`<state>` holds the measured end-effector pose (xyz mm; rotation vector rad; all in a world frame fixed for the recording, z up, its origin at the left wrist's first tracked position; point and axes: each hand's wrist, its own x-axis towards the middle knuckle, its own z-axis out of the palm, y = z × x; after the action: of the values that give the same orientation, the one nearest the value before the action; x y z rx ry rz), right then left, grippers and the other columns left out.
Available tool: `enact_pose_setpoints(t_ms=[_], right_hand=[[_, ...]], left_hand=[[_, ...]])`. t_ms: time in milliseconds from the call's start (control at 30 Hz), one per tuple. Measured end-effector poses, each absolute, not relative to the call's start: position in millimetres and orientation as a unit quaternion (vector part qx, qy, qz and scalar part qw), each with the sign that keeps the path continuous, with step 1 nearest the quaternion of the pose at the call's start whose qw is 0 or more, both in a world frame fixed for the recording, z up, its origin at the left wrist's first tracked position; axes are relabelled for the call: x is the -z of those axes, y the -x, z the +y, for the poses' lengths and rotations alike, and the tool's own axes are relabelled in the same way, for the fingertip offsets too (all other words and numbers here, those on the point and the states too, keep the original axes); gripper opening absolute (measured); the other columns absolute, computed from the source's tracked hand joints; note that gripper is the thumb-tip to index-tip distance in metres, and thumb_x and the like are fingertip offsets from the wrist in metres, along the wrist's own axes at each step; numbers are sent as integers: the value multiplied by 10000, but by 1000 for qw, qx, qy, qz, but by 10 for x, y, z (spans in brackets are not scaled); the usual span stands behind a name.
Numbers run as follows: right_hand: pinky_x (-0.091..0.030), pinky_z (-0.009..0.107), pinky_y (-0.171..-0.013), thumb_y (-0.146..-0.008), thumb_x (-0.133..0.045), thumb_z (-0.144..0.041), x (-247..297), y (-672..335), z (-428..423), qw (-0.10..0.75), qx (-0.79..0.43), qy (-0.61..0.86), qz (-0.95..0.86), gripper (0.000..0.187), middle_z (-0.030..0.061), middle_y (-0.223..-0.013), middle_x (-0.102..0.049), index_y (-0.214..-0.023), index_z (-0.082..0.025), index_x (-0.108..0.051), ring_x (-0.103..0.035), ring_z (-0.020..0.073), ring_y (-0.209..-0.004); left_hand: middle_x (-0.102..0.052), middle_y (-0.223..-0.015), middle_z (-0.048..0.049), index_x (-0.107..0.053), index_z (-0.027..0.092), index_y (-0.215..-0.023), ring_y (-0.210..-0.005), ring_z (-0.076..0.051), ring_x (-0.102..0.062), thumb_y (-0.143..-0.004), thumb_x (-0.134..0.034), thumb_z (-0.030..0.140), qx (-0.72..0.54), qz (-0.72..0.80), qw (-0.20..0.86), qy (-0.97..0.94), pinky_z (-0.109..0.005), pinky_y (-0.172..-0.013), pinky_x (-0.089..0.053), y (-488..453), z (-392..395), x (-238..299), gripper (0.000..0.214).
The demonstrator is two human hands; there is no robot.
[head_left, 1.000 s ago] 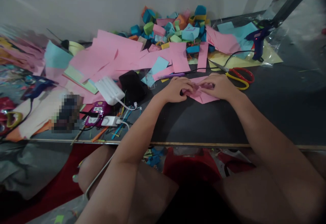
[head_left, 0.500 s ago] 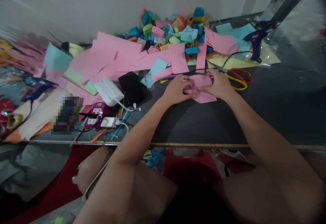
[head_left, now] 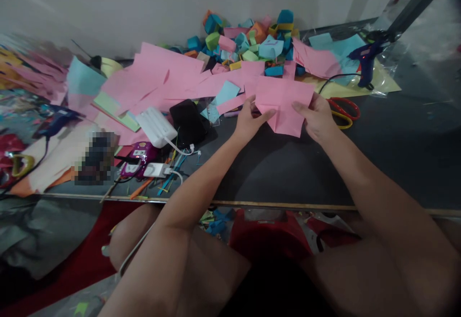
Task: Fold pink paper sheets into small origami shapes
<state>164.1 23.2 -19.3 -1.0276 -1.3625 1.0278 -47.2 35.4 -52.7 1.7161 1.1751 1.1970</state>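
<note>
Both of my hands hold up one pink paper sheet [head_left: 284,103] above the dark table [head_left: 360,163]. My left hand [head_left: 250,120] pinches its left edge, thumb on top. On the sheet's right edge, my right hand [head_left: 319,117] grips with the thumb pressed on the front. The sheet is unfolded and shows a crease near its lower left. Red and yellow scissors [head_left: 344,110] lie just right of my right hand, partly hidden by it.
A heap of small folded paper boxes [head_left: 252,38] sits at the back by the wall. Loose pink sheets [head_left: 158,77] spread left. A blue glue gun [head_left: 365,60] stands back right. A white power bank [head_left: 154,127], a black phone [head_left: 187,122] and cables lie left.
The pink paper lay on the table under my pressing fingers; now it is opened out and lifted, held by both hands.
</note>
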Motion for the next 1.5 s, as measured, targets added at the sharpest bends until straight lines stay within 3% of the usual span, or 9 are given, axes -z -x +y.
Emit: enact_pose_setpoints(t_ms=[133, 300, 567, 767, 900, 1033, 1233, 1500], right_hand=[[-534, 650, -1058, -699, -748, -769, 167, -1627, 222, 540, -409, 439, -590, 725, 117, -1286, -716, -1227, -289, -619, -651, 377, -1261], [-556, 640, -1031, -823, -634, -754, 85, -1599, 196, 485, -350, 509, -619, 730, 117, -1368, -690, -1401, -317, -546, -636, 372, -1296], [-583, 615, -1000, -824, -634, -754, 15, -1584, 161, 487, -325, 523, -619, 742, 99, -1403, -673, -1441, -358, -521, -640, 363, -1293], [-569, 625, -1009, -801, -660, -767, 63, -1621, 217, 509, -304, 499, -632, 774, 117, -1386, -681, -1426, -324, -541, -638, 370, -1299], [-575, 666, -992, -759, -724, -745, 67, -1629, 191, 491, -344, 497, -627, 733, 113, -1294, -729, -1342, -311, -626, -661, 390, -1258], [-592, 650, -999, -732, -803, -640, 91, -1604, 146, 474, -383, 481, -631, 614, 126, -1245, -749, -1196, -250, -705, -688, 394, -1202], [-600, 598, -1006, -844, -692, -596, 119, -1575, 143, 470, -336, 505, -642, 605, 128, -1301, -721, -1317, -224, -638, -690, 366, -1206], [-610, 619, -980, -802, -744, -481, 85, -1553, 95, 484, -315, 507, -639, 566, 123, -1271, -738, -1301, -233, -645, -703, 376, -1181]], left_hand=[[-734, -1193, -125, -630, 185, -1158, -1147, -271, -702, -791, -811, 481, -502, 440, 459, -586, -454, -1034, -562, 381, 247, 384, 505], [-760, -948, -78, -691, 169, -904, -956, -206, -727, -761, -833, 325, -509, 451, 496, -540, -390, -920, -601, 323, 129, 246, 255], [-713, -789, -52, -682, 167, -746, -813, -179, -669, -716, -868, 337, -509, 450, 500, -537, -345, -783, -580, 303, 47, 145, 253], [-504, -555, 18, -565, 185, -573, -597, -111, -502, -698, -899, 404, -498, 481, 463, -553, -315, -650, -528, 316, 31, 119, 418], [-590, -620, -2, -609, 197, -644, -697, -148, -584, -664, -907, 477, -516, 468, 468, -543, -323, -702, -555, 297, 30, 138, 409], [-703, -770, -31, -679, 180, -757, -762, -142, -630, -675, -890, 439, -539, 445, 482, -528, -322, -774, -566, 277, 34, 151, 344], [-684, -725, -15, -662, 182, -805, -663, -118, -634, -739, -857, 389, -494, 472, 522, -510, -299, -680, -573, 265, 46, 152, 292], [-711, -736, -7, -682, 168, -777, -625, -97, -605, -677, -914, 328, -508, 461, 517, -512, -297, -659, -547, 255, 35, 148, 298]])
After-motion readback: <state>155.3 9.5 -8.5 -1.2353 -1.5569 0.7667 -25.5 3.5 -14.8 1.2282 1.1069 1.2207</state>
